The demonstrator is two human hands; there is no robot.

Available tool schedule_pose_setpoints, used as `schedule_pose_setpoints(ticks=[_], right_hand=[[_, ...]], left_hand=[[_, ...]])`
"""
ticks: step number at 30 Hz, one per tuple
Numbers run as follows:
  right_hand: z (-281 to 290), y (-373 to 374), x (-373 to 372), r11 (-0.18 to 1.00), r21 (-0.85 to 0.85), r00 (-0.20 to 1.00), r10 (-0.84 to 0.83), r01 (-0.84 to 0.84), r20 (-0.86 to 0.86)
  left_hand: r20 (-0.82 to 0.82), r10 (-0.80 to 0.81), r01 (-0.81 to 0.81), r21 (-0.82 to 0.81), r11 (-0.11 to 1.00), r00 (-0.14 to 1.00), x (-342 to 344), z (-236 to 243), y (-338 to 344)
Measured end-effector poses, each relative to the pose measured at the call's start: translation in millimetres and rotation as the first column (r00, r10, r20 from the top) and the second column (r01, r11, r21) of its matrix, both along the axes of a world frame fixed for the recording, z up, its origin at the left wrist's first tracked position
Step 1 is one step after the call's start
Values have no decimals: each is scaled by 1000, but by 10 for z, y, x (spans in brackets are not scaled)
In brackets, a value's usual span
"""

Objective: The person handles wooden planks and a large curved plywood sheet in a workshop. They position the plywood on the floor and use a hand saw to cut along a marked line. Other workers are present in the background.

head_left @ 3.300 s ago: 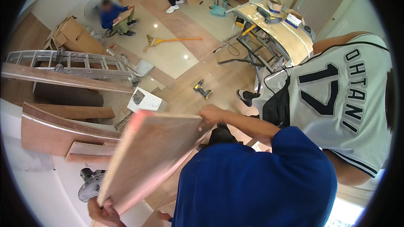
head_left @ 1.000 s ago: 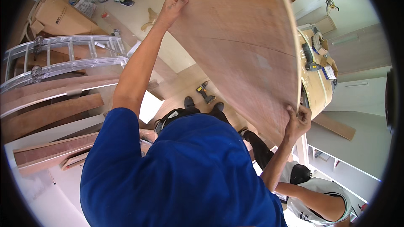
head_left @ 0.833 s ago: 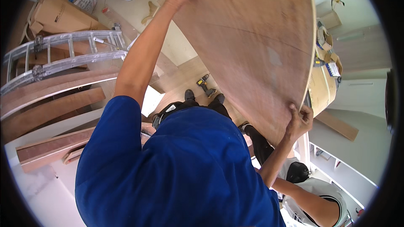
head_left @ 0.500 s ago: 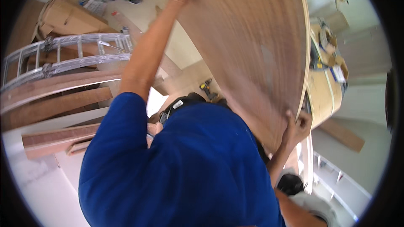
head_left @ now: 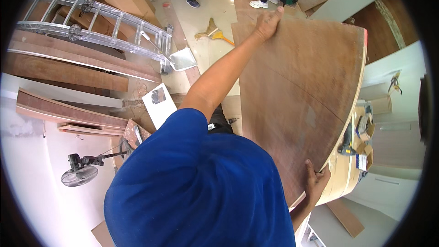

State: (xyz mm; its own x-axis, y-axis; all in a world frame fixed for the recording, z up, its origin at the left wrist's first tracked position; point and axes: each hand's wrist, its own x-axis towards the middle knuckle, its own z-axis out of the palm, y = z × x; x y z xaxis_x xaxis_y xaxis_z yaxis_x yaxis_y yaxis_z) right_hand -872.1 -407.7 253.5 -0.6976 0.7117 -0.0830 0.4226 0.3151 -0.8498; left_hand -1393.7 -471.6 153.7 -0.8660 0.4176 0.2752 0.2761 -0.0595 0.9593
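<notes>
1. Right grip [head_left: 318, 184]: clenched on the lower edge of the plywood panel [head_left: 302, 91], fingers curled onto its brown face, thumb hidden behind.
2. Left grip [head_left: 267, 20]: arm stretched out, hand clamped at the panel's far top-left corner, palm on the face, fingertips over the edge.
3. Panel: big brown sheet, off the floor, tilted, held between my two grips. Its right edge overlaps the pale worktop [head_left: 347, 180] with small tools on it. Touching or just above, cannot tell.
4. Step, my judgement: carrying and positioning the sheet, mid-handling, not set down.
5. Next move, my judgement: calls for both grips tight, the sheet level, and the right edge steered past the worktop's tools.
6. Around: aluminium ladder [head_left: 91, 23] lying across boards on my left, floor fan [head_left: 78, 174] lower left, white sheet [head_left: 160, 101] and broom [head_left: 212, 32] on the floor. Two other people crouch on the floor, well apart from the panel.
</notes>
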Motion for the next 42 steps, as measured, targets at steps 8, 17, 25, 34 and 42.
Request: schedule_pose_setpoints(ticks=[8, 17, 25, 34, 42], right_hand=[[-437, 307, -1755, 992, 73, 991, 95, -102, 90], [-1320, 802, -3138, 951, 271, 958, 67, -146, 280], [-2171, 857, -3811, 892, 399, 832, -51, -210, 553], [-2605, 789, -4187, 973, 184, 764, -12, -140, 645], [-2895, 1200, -4474, 992, 59, 729, 43, -115, 683]], left_hand=[[-83, -122, 78, -404, 911, 989, -1387, -1692, -531], [528, 16, 524, -845, 108, 849, -377, -3579, -4685], [764, 573, 684, -589, 430, 297, 354, -2636, -5647], [848, 232, 588, -503, 634, 476, -2122, -2860, -4069], [417, -17, 343, -724, 598, 909, -4448, -2151, -1745]])
